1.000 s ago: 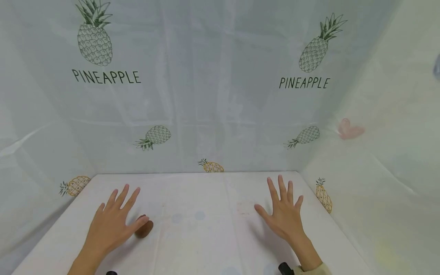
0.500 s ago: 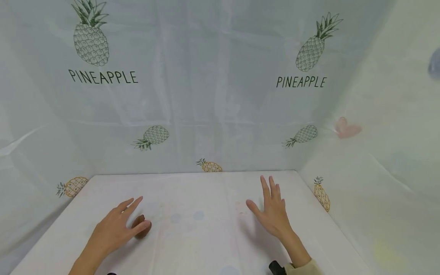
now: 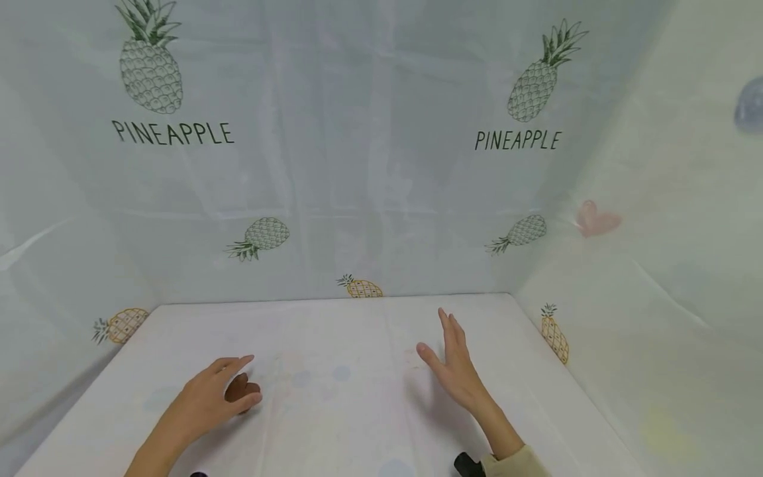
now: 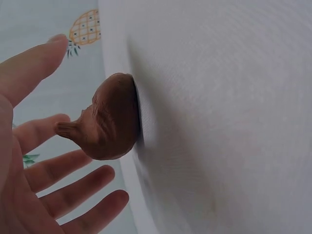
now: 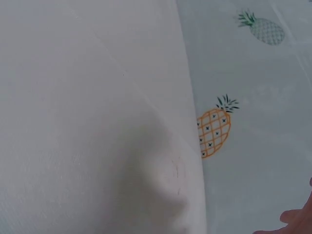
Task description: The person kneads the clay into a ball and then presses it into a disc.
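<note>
A brown, bulb-shaped thing with a wrinkled side and a short stem [image 4: 105,119] rests on the white table; its kind is unclear. Around it my left hand [image 3: 199,404] reaches from the left, thumb on the near side and fingers beyond. In the left wrist view the left hand [image 4: 29,185] shows gently bent, parted fingers, with a gap between the thumb and the brown thing. My right hand [image 3: 459,377] hovers over the right part of the table, fingers straight and thumb held apart, holding nothing. Only bits of the right hand's fingers [image 5: 297,219] enter the right wrist view.
The white table [image 3: 334,430] meets hanging cloth at its back and sides. Pineapple prints cover the back cloth [image 3: 357,165]. A black wrist device [image 3: 469,465] sits by the right sleeve [image 3: 515,464].
The left hand has lowered and its spread fingers have drawn in around the brown bulb-shaped thing. The right hand has shifted left and turned edge-on, its fingers closer together. The head view has drifted slightly.
</note>
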Tool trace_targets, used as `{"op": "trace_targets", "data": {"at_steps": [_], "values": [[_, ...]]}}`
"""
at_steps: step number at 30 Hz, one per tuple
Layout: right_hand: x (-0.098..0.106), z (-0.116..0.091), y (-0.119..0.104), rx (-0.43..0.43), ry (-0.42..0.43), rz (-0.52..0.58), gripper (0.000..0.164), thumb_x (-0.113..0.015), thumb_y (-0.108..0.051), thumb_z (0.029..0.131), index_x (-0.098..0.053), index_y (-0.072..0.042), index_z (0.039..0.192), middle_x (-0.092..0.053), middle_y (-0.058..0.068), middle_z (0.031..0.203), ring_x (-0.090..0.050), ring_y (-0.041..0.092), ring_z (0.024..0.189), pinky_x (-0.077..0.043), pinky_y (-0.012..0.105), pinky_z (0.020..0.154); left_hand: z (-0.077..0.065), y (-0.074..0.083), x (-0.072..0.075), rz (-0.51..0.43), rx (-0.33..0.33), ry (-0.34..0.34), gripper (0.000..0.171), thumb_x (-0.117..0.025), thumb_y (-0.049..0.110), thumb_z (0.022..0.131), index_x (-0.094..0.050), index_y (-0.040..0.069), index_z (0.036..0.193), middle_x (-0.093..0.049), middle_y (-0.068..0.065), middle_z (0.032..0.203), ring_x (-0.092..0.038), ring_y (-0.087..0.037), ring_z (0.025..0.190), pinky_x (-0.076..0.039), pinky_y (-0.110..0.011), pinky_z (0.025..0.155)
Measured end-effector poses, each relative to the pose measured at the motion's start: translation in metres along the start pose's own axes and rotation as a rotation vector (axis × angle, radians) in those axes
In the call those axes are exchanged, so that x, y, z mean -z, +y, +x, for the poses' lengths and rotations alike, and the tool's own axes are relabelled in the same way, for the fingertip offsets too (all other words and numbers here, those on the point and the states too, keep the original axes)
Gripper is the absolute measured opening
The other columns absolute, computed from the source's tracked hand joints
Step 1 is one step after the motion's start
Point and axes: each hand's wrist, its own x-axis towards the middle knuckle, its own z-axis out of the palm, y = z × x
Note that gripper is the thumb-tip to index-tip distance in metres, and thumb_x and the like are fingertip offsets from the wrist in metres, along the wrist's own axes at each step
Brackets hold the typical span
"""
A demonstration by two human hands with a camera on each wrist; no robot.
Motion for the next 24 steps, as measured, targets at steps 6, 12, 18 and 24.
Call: {"op": "trace_targets", "data": {"at_steps": [6,12,18,24], "values": [[-0.007,0.001,-0.001,0.003,-0.043,0.069,0.083,-0.056,-0.049,0.108,-0.012,-0.022,0.172,-0.009,0.02,0.176,-0.014,0.048,0.16,-0.02,0.08,0.117,0.0,0.001,-0.002,-0.023,0.002,-0.034,0.086,-0.08,0.067,0.086,-0.061,0.012,0.149,-0.064,-0.017,0.138,-0.067,-0.039,0.114,-0.055,-0.063,0.091],[-0.014,0.004,-0.005,-0.014,-0.081,0.155,0.08,-0.055,-0.049,0.109,-0.013,-0.024,0.172,-0.012,0.017,0.176,-0.018,0.049,0.159,-0.02,0.078,0.119,0.0,0.003,-0.003,-0.025,-0.014,-0.04,0.082,-0.086,0.06,0.083,-0.064,0.012,0.146,-0.067,-0.012,0.133,-0.068,-0.032,0.11,-0.057,-0.06,0.09],[-0.02,0.005,-0.011,-0.068,-0.11,0.217,0.078,-0.054,-0.052,0.108,-0.016,-0.029,0.172,-0.015,0.014,0.175,-0.027,0.051,0.155,-0.029,0.076,0.116,0.004,0.003,-0.004,-0.011,0.01,-0.082,0.078,-0.093,0.046,0.079,-0.066,0.011,0.143,-0.068,-0.012,0.127,-0.066,-0.026,0.102,-0.058,-0.054,0.086],[-0.028,0.007,-0.016,-0.093,-0.13,0.263,0.078,-0.055,-0.052,0.108,-0.018,-0.028,0.172,-0.015,0.014,0.176,-0.028,0.05,0.155,-0.028,0.076,0.117,0.009,0.003,-0.007,0.0,0.015,-0.088,0.065,-0.098,0.031,0.075,-0.07,0.012,0.13,-0.067,-0.008,0.116,-0.065,-0.023,0.095,-0.058,-0.05,0.081]]}}
